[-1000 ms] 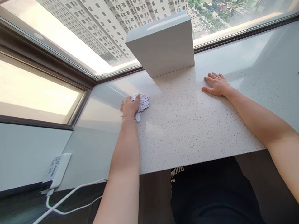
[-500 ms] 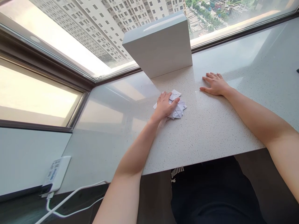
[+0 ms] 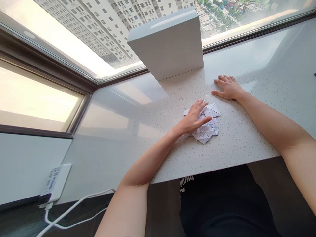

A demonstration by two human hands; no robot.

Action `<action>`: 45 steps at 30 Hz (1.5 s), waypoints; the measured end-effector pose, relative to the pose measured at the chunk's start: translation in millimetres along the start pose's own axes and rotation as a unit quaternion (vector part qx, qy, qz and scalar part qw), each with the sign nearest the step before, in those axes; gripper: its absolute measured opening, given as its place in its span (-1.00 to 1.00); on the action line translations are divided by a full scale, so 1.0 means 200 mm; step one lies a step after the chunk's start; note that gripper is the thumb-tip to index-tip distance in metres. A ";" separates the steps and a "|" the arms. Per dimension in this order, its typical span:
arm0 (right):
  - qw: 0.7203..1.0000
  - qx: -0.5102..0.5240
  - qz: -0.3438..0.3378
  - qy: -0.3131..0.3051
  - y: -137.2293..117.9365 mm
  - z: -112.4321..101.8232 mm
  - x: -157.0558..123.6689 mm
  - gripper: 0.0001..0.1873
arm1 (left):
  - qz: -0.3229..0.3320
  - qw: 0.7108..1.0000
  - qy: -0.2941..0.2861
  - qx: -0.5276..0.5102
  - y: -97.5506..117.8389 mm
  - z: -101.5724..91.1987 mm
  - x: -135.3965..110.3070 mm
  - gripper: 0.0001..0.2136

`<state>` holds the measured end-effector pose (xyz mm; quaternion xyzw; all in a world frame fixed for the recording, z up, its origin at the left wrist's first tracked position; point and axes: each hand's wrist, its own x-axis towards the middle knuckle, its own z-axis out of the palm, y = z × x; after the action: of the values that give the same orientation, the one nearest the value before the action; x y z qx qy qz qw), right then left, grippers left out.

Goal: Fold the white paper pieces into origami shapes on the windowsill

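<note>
Head view: the person's left hand (image 3: 192, 118) lay open on a folded white paper (image 3: 204, 131), its fingers spread and not clenched, with no pinch or grasp showing. The paper sat on the speckled stone table (image 3: 237, 140), its many triangular creases facing up, out from the white block (image 3: 170, 49) and close to the right hand (image 3: 226, 88). That hand rested flat and released on the bare stone, holding nothing and not touching the paper. Spread fingers and even, gentle pressure from the palm looked like the right way to handle such a springy folded form, since they would keep it from sliding on the polished stone without crushing its raised points. A pinch at one corner would have risked tearing or bending it. The left palm hid the middle of the paper, so its full outline and the layers beneath could not be made out, nor could it be told whether it was one sheet or several joined pieces. How hard the hand was pressing could not be judged either. Both forearms ran out of the frame, and the underside of the paper was out of sight.
</note>
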<state>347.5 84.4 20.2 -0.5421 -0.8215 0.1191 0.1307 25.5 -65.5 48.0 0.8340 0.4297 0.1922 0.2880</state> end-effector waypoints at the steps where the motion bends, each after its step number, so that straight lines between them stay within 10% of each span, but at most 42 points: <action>1: 1.000 0.000 0.000 0.000 0.00 0.00 0.00 0.10 | 0.007 1.000 0.022 -0.019 -0.01 -0.02 0.01 -0.05; 9: 1.000 0.017 -0.012 0.016 0.02 0.00 0.01 0.04 | -0.033 0.950 0.281 -0.135 -0.31 -0.17 0.08 -0.18; 29: 0.969 0.152 -0.192 -0.030 -0.35 -0.02 -0.11 -0.47 | 0.001 0.994 0.104 0.026 -0.31 -0.19 0.07 -0.46; 45: 0.951 0.298 -0.077 0.041 -0.36 0.00 -0.09 -0.57 | -0.057 0.954 0.254 -0.146 -0.46 -0.13 0.12 -0.60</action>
<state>293.4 40.0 42.9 -0.4180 -0.7818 0.3256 0.3287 -31.1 5.6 11.2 0.6806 0.5031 0.4412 0.2983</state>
